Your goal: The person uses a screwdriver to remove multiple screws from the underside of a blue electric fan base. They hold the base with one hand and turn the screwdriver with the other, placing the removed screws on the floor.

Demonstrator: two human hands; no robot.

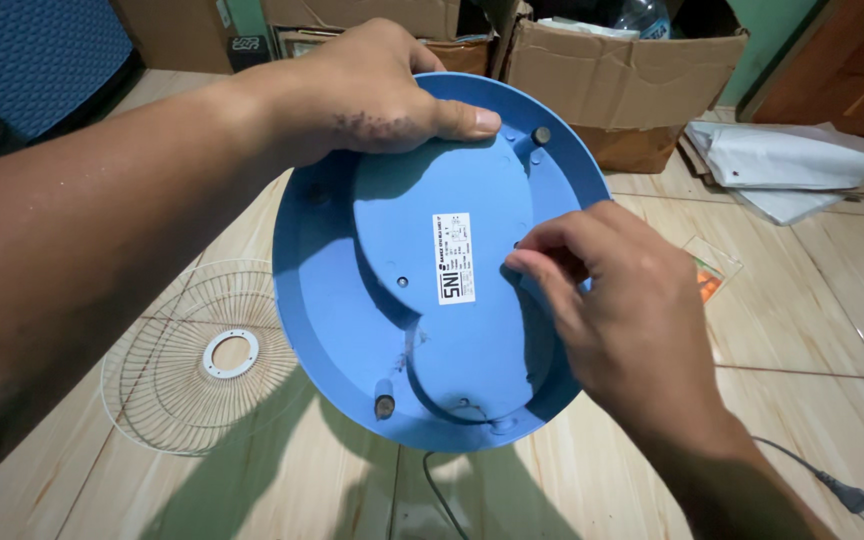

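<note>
My left hand (362, 90) grips the top rim of a round blue plastic fan base (352, 330), held up with its underside facing me. The underside has a raised oval cover plate with a white label (454, 258), small rubber feet and screw holes. Fingertips of my right hand (622, 310) are pinched together at the right edge of the cover plate, near a screw hole; whatever they pinch is too small to make out.
A white wire fan grille (167, 395) lies on the tiled floor at lower left. A black power cord with plug (852, 495) trails at lower right. Cardboard boxes (642, 95) stand behind; white papers (782, 165) and a small clear packet (712, 270) lie to the right.
</note>
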